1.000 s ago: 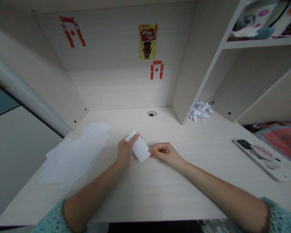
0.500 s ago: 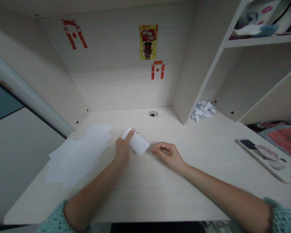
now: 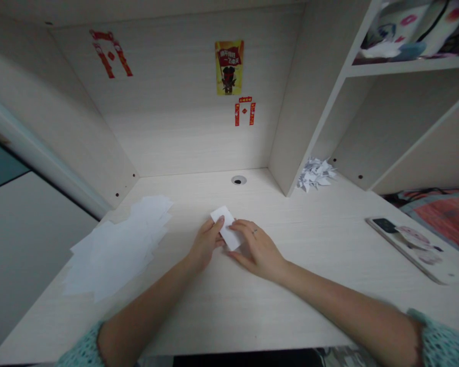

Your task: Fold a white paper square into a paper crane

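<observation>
Your left hand [image 3: 205,245] pinches a small white paper [image 3: 227,225] over the tabletop [image 3: 214,316], and your right hand [image 3: 263,256] touches its other side. White sheets [image 3: 118,244] lie spread to your left; to your right lie a phone [image 3: 409,248] and, farther back by the upright panel [image 3: 309,92], a heap of paper pieces [image 3: 314,174].

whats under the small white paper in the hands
The left hand has fingers at the lower left edge of the small white paper, seemingly reaching beneath it, with the desk below. The paper covers the rest, so how far those fingers extend cannot be seen.
</observation>
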Motion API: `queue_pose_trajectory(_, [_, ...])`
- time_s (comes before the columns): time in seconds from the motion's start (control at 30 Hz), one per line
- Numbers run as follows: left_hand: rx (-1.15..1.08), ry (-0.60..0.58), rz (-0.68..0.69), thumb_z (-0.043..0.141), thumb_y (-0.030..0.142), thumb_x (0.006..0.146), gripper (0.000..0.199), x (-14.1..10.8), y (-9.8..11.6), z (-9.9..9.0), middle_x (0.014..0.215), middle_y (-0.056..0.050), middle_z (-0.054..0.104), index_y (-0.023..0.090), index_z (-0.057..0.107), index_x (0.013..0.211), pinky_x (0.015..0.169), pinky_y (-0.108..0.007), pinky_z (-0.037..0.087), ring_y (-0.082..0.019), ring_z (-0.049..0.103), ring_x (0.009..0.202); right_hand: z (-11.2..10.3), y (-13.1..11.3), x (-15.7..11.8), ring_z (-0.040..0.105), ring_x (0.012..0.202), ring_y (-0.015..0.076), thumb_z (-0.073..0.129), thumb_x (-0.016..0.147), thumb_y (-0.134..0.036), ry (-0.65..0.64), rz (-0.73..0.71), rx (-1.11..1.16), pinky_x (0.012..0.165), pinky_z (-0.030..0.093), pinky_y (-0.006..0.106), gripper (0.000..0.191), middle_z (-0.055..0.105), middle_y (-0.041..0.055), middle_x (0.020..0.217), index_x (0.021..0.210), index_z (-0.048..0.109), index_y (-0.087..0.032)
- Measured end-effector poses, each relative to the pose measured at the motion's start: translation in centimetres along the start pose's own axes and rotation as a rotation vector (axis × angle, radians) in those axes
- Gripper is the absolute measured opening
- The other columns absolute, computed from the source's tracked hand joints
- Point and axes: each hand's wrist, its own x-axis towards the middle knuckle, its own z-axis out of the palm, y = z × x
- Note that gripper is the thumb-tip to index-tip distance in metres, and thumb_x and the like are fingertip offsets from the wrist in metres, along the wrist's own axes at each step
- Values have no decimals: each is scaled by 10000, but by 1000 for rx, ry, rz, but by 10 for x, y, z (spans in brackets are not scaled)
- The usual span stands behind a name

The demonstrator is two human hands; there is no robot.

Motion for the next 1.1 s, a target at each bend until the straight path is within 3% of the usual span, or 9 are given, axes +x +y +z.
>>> queue_pose_trajectory(0.17, [32, -108, 53, 641, 389, 739, 403, -1, 2, 2, 992, -89, 654, 167, 589, 1072, 781, -338, 510, -199, 615, 893, -3, 7, 3, 519, 1070, 234, 534, 824, -213, 73, 79, 194, 910, 448, 409, 402, 532, 116, 1148, 1209, 418, -222])
queue_pose_trajectory(0.33, [25, -59, 46, 695, 323, 689, 489, 1, 5, 0, 1073, -82, 645, 216, 556, 1146, 785, -338, 519, -208, 608, 958, -3, 14, 3, 526, 1092, 212, 473, 874, -225, 112, 105, 351, 942, 430, 403, 302, 562, 90, 1148, 1172, 513, -246])
queue_pose_trajectory(0.5, [74, -51, 62, 697, 335, 684, 409, 3, 3, -2, 1027, -85, 672, 184, 603, 1053, 793, -341, 518, -205, 626, 929, -1, 18, 5, 579, 1013, 212, 573, 830, -285, 221, 191, 420, 929, 424, 413, 136, 630, 73, 1061, 895, 689, -255])
queue_pose_trajectory(0.7, [148, -73, 106, 700, 273, 671, 359, 6, -4, -3, 973, -80, 701, 163, 626, 1005, 748, -308, 514, -199, 649, 859, -2, 20, 9, 608, 915, 204, 720, 687, -365, 232, 396, 730, 846, 453, 358, 187, 666, 71, 941, 644, 647, -198])
queue_pose_trajectory(0.8, [140, -53, 122, 700, 245, 654, 285, 7, -5, -3, 890, -73, 718, 150, 653, 919, 721, -321, 522, -204, 662, 777, -3, 20, 11, 607, 837, 193, 726, 665, -400, 257, 494, 822, 745, 462, 315, 252, 671, 72, 933, 643, 601, -182])
queue_pose_trajectory(0.93, [125, -6, 123, 684, 237, 668, 332, 8, -2, -3, 931, -89, 715, 138, 655, 983, 766, -368, 528, -220, 667, 791, -3, 26, 12, 522, 584, 126, 651, 720, -468, 401, 607, 803, 549, 391, 241, 296, 603, -10, 652, 715, 526, -199])
queue_pose_trajectory(1.1, [140, -52, 192, 656, 279, 712, 369, 9, -1, -6, 1073, -98, 678, 149, 648, 1057, 837, -390, 510, -236, 647, 915, 1, 35, 11, 540, 572, 139, 626, 731, -470, 349, 619, 887, 544, 395, 243, 299, 601, -21, 615, 810, 502, -209])
